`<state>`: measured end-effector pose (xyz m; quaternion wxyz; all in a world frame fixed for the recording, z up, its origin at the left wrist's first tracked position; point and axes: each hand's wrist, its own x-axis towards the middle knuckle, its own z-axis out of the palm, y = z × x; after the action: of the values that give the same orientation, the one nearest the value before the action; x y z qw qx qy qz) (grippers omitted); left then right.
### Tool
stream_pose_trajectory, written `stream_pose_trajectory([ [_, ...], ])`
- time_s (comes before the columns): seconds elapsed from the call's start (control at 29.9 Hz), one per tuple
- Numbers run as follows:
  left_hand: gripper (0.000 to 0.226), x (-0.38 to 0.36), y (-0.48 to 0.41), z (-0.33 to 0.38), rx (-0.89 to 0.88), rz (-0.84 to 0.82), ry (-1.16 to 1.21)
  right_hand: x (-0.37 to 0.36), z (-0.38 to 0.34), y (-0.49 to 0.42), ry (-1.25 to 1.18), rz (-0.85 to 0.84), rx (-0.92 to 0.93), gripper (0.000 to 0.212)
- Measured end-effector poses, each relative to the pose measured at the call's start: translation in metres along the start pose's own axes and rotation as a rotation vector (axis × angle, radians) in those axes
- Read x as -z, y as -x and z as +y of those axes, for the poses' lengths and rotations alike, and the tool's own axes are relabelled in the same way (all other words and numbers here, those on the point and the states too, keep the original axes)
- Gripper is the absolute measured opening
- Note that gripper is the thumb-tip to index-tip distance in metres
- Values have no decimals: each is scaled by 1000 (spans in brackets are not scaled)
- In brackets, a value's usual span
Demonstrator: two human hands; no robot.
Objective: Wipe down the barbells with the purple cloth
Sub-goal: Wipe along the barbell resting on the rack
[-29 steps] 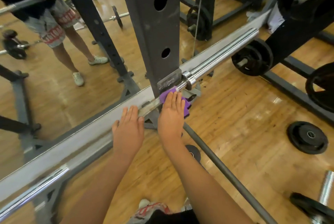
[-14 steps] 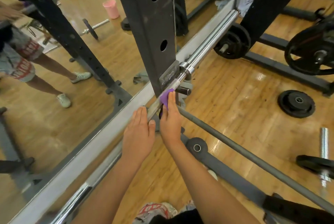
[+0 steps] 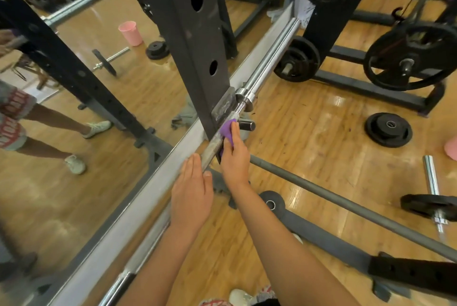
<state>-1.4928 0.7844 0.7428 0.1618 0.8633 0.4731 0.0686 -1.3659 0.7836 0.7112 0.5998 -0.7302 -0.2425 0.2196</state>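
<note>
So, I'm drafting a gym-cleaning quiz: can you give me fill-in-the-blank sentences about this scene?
1. The right hand presses a ____ cloth against the barbell.
2. The left hand, fingers straight, holds ____.
3. The cup reflected in the mirror is ____.
Missing words: purple; nothing; pink.

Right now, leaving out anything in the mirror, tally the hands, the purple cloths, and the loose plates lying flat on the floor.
hands: 2, left hand and right hand
purple cloth: 1
loose flat plate: 1
total: 4
</note>
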Motion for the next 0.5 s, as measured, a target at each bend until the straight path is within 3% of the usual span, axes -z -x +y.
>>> stream_pose_trajectory([
  [0.07, 78, 0, -1, 0, 0, 12, 4, -2, -2, -1, -19, -4, -31, 54],
  [0.2, 68, 2, -1, 1, 2, -11, 13, 4, -5, 22, 67, -80, 13, 54],
  [0.33, 62, 2, 0, 4, 18, -1, -4, 27, 4, 19, 311, -302, 310, 56],
  [0.5, 55, -1, 2, 5, 29, 24, -5, 52, 4, -21, 605, -409, 534, 57],
])
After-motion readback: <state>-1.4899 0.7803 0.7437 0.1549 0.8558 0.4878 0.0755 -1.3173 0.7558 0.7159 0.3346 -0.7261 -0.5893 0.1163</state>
